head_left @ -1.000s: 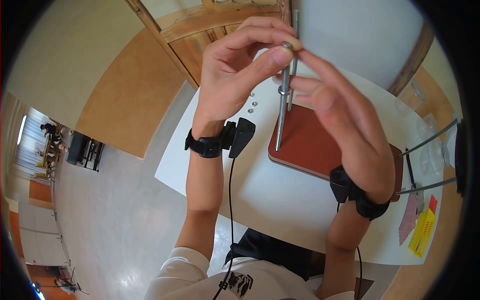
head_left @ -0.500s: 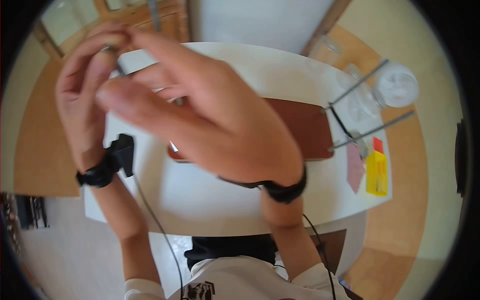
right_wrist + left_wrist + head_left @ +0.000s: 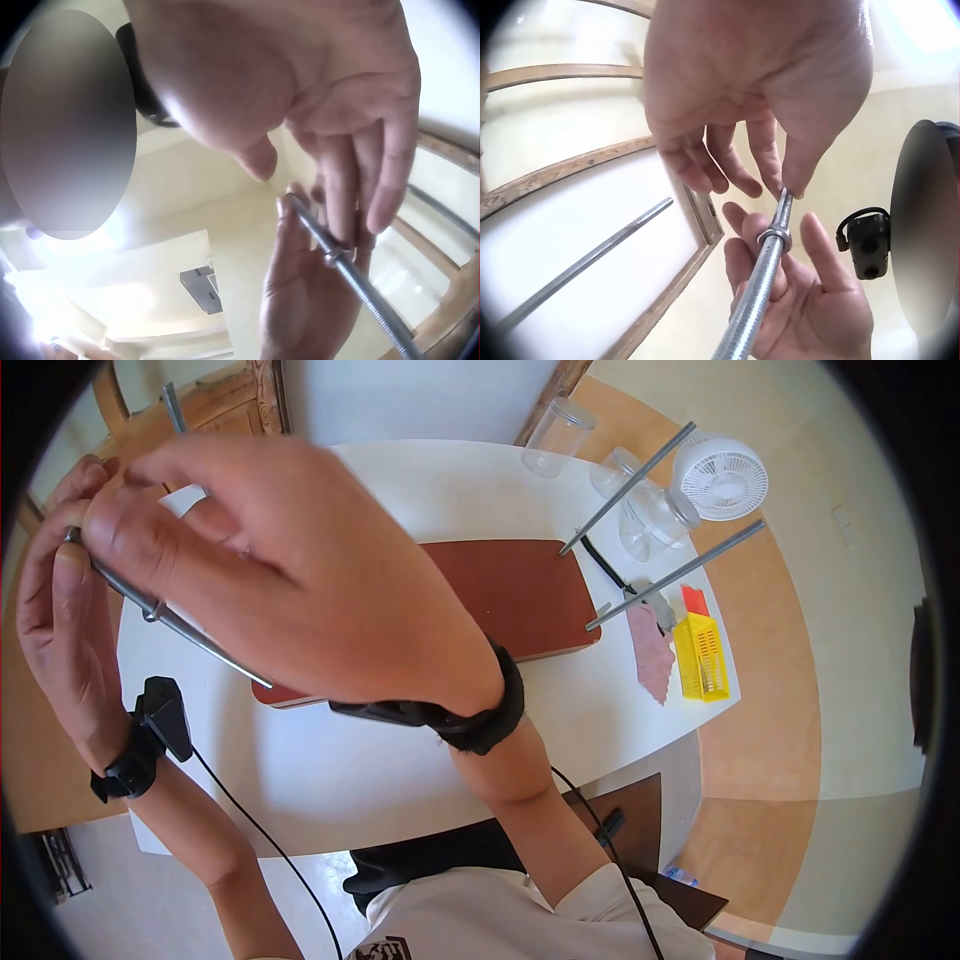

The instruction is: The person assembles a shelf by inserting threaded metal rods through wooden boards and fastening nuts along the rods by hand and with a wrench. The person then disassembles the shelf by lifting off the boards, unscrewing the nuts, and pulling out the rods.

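A threaded metal rod (image 3: 205,641) rises from the near left corner of a reddish-brown board (image 3: 510,595). My left hand (image 3: 65,620) pinches the rod's upper end between thumb and fingers. A nut (image 3: 775,238) sits on the rod a little below that grip. Beside the nut is my right hand (image 3: 320,575), its fingers extended behind the rod and its thumb apart, as the left wrist view shows. In the right wrist view, its fingertips overlap the rod close to the nut (image 3: 337,256). The right hand hides part of the board in the head view.
Other upright rods stand at the board's right corners (image 3: 680,575) and far left (image 3: 173,408). On the white table (image 3: 400,780), clear jars (image 3: 558,438), a yellow basket (image 3: 702,660) and a pink cloth (image 3: 652,655) lie to the right. A white fan (image 3: 722,478) is behind.
The head view has turned rightward, so hands and board appear further left. My right hand has swung across in front of the board; its thumb has come away from the rod. The left hand keeps its pinch.
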`<control>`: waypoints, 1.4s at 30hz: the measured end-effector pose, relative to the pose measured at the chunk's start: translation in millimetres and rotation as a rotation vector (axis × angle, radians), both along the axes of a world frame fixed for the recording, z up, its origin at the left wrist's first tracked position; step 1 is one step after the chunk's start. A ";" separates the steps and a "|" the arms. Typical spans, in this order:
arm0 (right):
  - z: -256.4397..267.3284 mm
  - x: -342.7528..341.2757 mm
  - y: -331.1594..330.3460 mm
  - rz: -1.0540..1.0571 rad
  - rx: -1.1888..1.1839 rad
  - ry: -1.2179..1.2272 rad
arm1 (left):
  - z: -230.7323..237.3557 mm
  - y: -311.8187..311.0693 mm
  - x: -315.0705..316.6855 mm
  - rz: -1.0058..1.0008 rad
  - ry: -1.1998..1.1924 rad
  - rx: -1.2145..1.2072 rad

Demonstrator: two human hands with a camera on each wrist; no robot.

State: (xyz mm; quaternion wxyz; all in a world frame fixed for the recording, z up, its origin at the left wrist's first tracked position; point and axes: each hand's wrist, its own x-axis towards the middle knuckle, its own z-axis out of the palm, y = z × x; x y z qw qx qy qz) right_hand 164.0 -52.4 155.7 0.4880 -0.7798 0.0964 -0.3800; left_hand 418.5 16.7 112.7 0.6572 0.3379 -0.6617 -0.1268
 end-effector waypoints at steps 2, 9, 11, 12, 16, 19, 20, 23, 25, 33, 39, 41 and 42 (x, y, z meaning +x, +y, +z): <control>-4.9 4.3 -3.7 -0.001 0.090 0.006 | 1.9 2.8 -3.7 0.114 -0.063 -0.012; -6.9 -3.6 -0.2 0.056 -0.024 0.030 | -7.1 6.6 -1.8 0.132 -0.071 0.046; -18.3 -1.9 -5.3 -0.007 -0.007 -0.060 | -7.8 11.2 4.4 0.138 -0.129 0.061; -17.3 -0.2 -5.9 -0.062 0.005 -0.147 | -5.9 12.5 6.0 0.152 -0.182 0.070; -11.6 -1.3 -9.6 -0.029 0.071 -0.331 | -2.6 6.5 2.6 0.206 -0.190 0.037; -19.6 -8.3 -8.1 0.012 -0.001 -0.129 | -6.3 8.9 -2.3 0.240 -0.052 0.128; -22.3 -7.4 -8.2 0.063 -0.075 -0.041 | -5.1 8.8 -3.7 0.250 -0.061 0.126; -27.0 -12.4 -12.6 0.078 -0.155 -0.049 | -4.3 6.0 14.0 0.260 -0.221 0.089; -30.3 -9.9 -12.0 0.117 -0.102 -0.101 | -5.4 7.3 19.9 0.264 -0.370 0.058; -33.0 9.7 -4.0 0.017 -0.176 -0.108 | -5.2 6.7 -2.5 0.134 0.050 0.080; -42.1 25.6 5.1 -0.168 -0.318 -0.148 | 8.9 6.6 -34.0 0.149 -0.088 -0.045; -28.0 6.8 4.4 0.068 -0.058 -0.058 | 9.4 6.6 -43.7 0.124 0.021 -0.022; -32.0 2.6 1.2 0.160 0.053 -0.055 | 13.1 7.0 -53.7 0.094 0.017 -0.014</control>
